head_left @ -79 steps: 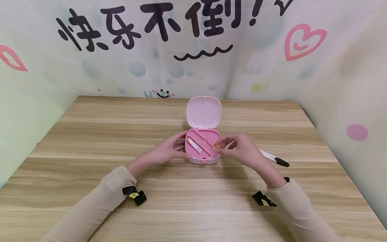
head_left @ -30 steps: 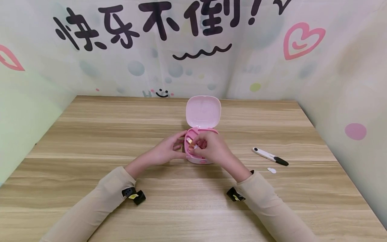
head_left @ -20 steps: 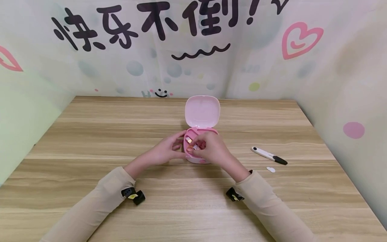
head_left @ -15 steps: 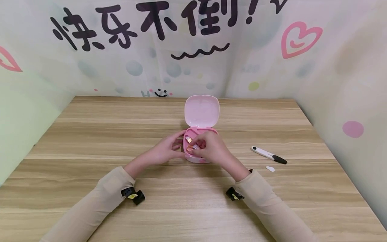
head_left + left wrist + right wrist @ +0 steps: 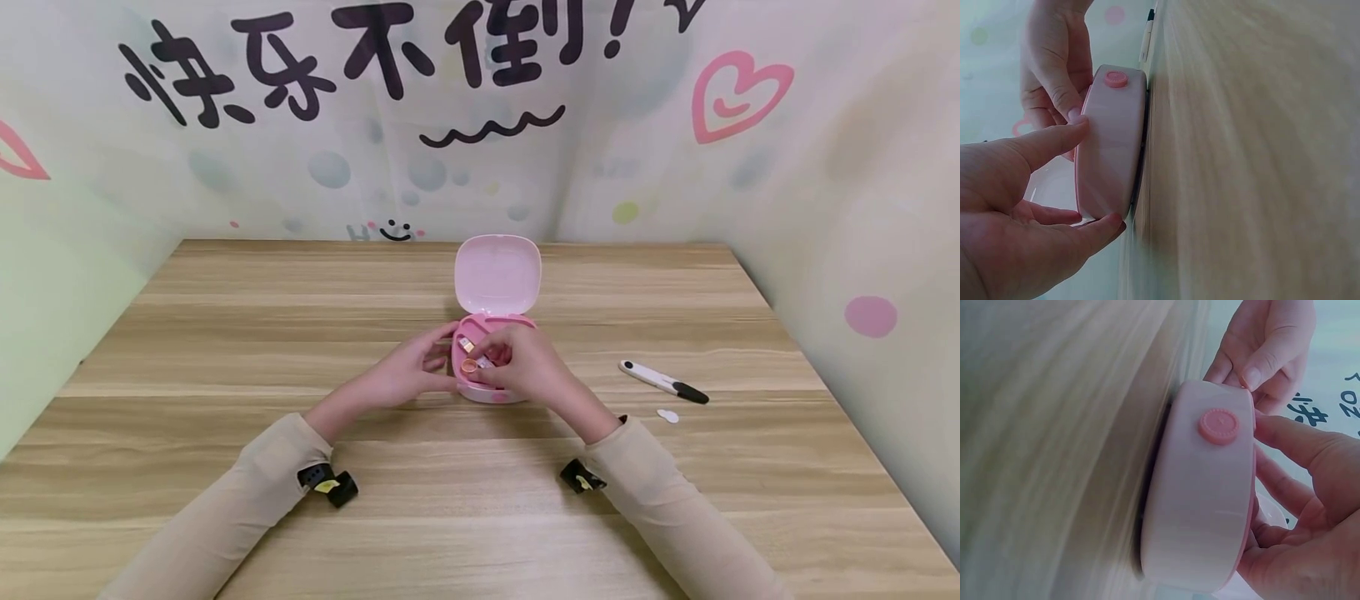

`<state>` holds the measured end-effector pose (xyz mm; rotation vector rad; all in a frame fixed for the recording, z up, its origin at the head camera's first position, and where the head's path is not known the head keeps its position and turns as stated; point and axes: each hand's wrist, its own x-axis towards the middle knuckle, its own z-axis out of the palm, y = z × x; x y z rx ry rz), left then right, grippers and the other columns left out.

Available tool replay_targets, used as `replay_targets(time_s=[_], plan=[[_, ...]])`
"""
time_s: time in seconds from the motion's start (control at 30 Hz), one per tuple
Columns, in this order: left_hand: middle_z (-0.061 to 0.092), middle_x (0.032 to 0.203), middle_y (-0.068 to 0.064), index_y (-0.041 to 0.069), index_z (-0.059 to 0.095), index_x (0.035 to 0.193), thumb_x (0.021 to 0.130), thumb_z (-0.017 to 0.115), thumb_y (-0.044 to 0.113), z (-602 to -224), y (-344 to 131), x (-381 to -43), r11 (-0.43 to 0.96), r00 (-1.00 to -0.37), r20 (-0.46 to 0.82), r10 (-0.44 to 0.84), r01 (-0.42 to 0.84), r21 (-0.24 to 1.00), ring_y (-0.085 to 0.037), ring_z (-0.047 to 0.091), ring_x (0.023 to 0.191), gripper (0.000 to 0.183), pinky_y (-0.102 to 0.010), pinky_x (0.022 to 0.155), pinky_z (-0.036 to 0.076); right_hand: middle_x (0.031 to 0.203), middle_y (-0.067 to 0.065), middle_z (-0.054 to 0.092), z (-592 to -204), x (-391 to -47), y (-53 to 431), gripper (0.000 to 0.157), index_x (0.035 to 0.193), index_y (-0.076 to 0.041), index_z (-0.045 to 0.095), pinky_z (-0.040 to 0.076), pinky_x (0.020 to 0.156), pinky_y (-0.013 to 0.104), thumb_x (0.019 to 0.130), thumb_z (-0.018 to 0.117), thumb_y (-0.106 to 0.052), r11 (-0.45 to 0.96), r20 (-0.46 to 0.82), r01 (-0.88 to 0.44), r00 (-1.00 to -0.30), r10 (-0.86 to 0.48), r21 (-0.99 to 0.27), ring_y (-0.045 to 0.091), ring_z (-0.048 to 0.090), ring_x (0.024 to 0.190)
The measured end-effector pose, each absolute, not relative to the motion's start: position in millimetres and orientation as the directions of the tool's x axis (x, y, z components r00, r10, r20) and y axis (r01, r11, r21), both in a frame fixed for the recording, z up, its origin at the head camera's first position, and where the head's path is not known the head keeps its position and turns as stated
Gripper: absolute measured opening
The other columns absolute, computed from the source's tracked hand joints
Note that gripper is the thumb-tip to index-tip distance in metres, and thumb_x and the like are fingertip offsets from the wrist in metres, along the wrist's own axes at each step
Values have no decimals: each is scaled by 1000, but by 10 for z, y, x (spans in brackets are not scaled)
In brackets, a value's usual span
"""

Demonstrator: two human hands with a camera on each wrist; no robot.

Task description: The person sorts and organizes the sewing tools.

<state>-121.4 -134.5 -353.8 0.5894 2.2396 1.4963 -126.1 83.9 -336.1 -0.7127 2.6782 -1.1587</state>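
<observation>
A pink box (image 5: 498,392) stands on the table, its pale pink lid (image 5: 498,273) raised at the back and a round pink button on its front. My left hand (image 5: 405,371) holds the box's left side, thumb at the front corner and fingers farther back, as the left wrist view shows. Over the open tray, my right hand (image 5: 521,358) pinches a small orange ring (image 5: 468,366) between thumb and index finger. Under those fingers, in the tray's left part, lies a slim white piece with an orange band (image 5: 466,344), partly hidden by the hand.
To the right of the box lies a white pen-like tool with a black end (image 5: 663,382). In front of it is a small white cloud-shaped piece (image 5: 667,416). A printed cloth wall (image 5: 330,200) rises behind the wooden table (image 5: 300,292).
My right hand has carried the orange ring from the tray's right side to its left, uncovering the pen-like tool and the white piece. Over the last second both hands stay nearly still.
</observation>
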Motion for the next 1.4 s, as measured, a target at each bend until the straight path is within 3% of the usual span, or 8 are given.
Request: replay_targets(time_s=[0.33,0.7,1.03,1.4], plan=[[29,169,-28,-8,25,163,94,74,-3,-3549,-1352,-1228,312,-836,-61,545,134,941,-47,38,151,85,-52,127,34,80,5,66,-3297,-1262,961,20,105,2,79,48,65,22,86,84,-3,540,45,-342,-871,-489,-769,12,55,72],[26,170,-27,-7,24,163,95,74,-1,-3563,-1375,-1253,310,-835,-92,542,97,946,-45,34,154,85,-50,128,33,93,13,73,-3232,-1228,1198,21,110,4,77,60,80,34,91,79,-4,533,38,-320,-880,-473,-783,24,67,86],[28,169,-27,-7,28,162,98,70,0,-3546,-1416,-1275,303,-828,-110,550,75,950,-46,36,153,77,-50,126,35,93,11,73,-3197,-1137,1575,23,112,3,78,59,77,33,91,79,-8,573,22,-288,-905,-425,-767,23,67,86],[26,170,-26,-7,26,163,99,64,-6,-3558,-1419,-1284,227,-831,-164,532,-47,973,-44,34,155,74,-51,122,41,101,11,75,-3075,-1056,1947,32,121,1,75,58,80,34,94,80,-14,622,17,-278,-920,-392,-732,22,67,88]])
